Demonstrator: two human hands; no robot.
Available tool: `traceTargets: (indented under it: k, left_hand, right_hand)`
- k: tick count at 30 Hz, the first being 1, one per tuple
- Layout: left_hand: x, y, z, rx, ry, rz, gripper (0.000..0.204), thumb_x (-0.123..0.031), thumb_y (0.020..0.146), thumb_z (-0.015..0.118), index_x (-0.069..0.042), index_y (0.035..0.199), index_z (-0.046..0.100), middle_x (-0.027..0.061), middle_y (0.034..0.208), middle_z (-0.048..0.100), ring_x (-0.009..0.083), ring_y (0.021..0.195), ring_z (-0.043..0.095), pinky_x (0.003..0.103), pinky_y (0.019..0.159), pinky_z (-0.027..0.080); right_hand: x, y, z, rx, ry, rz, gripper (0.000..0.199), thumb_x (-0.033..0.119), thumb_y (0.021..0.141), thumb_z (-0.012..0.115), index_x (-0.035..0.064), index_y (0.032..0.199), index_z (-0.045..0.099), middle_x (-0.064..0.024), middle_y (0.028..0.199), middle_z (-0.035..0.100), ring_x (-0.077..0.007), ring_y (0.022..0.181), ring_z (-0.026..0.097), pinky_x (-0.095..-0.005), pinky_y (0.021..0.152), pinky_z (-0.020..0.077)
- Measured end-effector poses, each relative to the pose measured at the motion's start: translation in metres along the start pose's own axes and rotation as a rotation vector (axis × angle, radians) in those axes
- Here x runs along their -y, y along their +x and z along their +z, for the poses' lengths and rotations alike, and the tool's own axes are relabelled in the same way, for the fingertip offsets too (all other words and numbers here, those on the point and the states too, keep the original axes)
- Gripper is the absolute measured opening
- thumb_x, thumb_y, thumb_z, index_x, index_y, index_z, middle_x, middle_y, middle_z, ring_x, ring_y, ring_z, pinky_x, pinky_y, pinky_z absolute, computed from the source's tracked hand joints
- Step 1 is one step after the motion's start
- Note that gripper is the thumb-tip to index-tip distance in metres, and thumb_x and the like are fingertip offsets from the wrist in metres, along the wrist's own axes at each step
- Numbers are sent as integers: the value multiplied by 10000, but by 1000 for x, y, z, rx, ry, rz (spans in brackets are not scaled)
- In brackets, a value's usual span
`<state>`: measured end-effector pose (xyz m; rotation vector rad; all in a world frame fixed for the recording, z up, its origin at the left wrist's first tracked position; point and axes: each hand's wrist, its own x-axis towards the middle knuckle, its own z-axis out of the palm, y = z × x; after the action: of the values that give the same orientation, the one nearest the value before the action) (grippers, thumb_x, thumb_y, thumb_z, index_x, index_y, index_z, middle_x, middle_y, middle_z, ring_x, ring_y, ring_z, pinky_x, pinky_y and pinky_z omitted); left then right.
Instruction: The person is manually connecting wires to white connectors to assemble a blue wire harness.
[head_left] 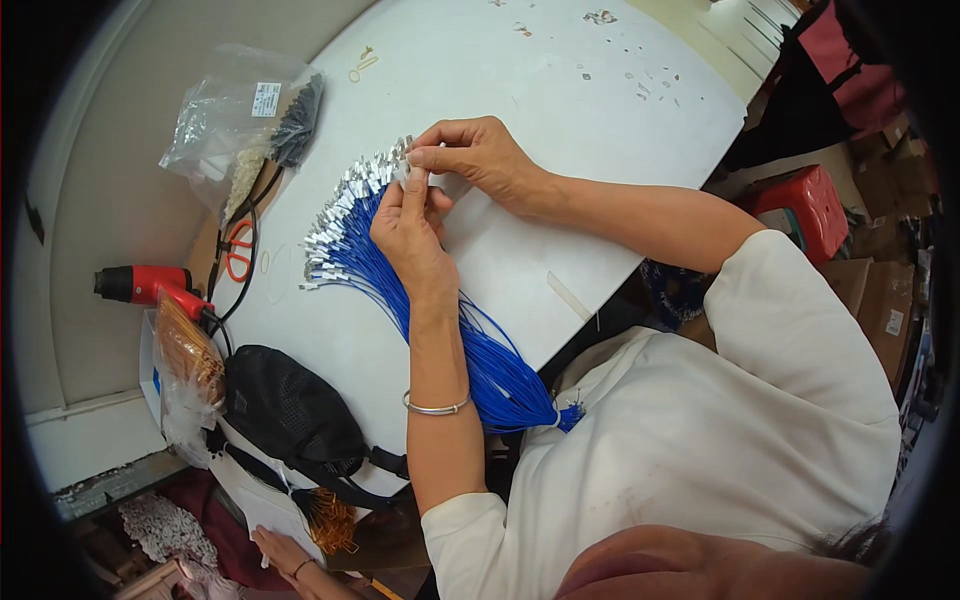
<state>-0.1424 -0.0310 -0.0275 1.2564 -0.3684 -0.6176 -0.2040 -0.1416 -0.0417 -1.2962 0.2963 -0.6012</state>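
A fanned bundle of thin blue wires (500, 375) lies across the white table, its many ends fitted with small white and silver connectors (335, 215). A tie gathers the other end near my body. My left hand (415, 230) rests over the connector end of the bundle, thumb and fingers pinched. From the right, my right hand (485, 160) meets it, thumb and forefinger pressed together at a connector on the bundle's far edge. Both hands' fingertips meet at this spot. The exact piece between them is small and partly hidden by the fingers.
To the left are a clear bag (240, 110) with dark and pale parts, orange-handled scissors (238, 250), a red heat gun (150, 285) and a black mesh bag (290, 410). Small bits (640, 85) lie at the far side. Another person's hand (285, 555) shows at lower left.
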Motion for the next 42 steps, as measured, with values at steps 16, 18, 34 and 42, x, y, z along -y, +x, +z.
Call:
traceTargets:
  k: [16, 18, 34, 42]
  left_hand:
    - [2, 2, -4, -83, -100, 8, 165, -148, 903, 663, -34, 1022, 652, 5, 676, 618, 8, 531, 502, 129, 434, 264]
    - [2, 2, -4, -87, -95, 11, 168, -140, 899, 666, -33, 1028, 653, 5, 678, 620, 8, 533, 505, 129, 433, 265]
    - [3, 1, -3, -134, -75, 7, 193, -204, 899, 685, -36, 994, 675, -27, 608, 552, -1, 488, 439, 131, 424, 242]
    - [-1, 0, -2, -134, -59, 14, 201, -246, 924, 658, -46, 940, 676, -36, 574, 520, -4, 461, 382, 133, 409, 224]
  right_hand:
    - [8, -3, 5, -109, 71, -47, 140, 174, 887, 685, 63, 956, 733, -31, 886, 699, -61, 761, 557, -187, 763, 463]
    - [7, -1, 3, -126, 75, -66, 144, 178, 888, 685, 62, 959, 733, -30, 888, 700, -59, 761, 560, -184, 763, 466]
    - [7, -1, -1, -128, 35, -66, 158, 178, 875, 702, 30, 924, 728, -24, 783, 673, -68, 730, 562, -182, 716, 481]
    - [13, 0, -1, -89, 25, -72, 157, 179, 867, 709, 53, 957, 728, -30, 794, 685, -79, 734, 596, -188, 725, 497]
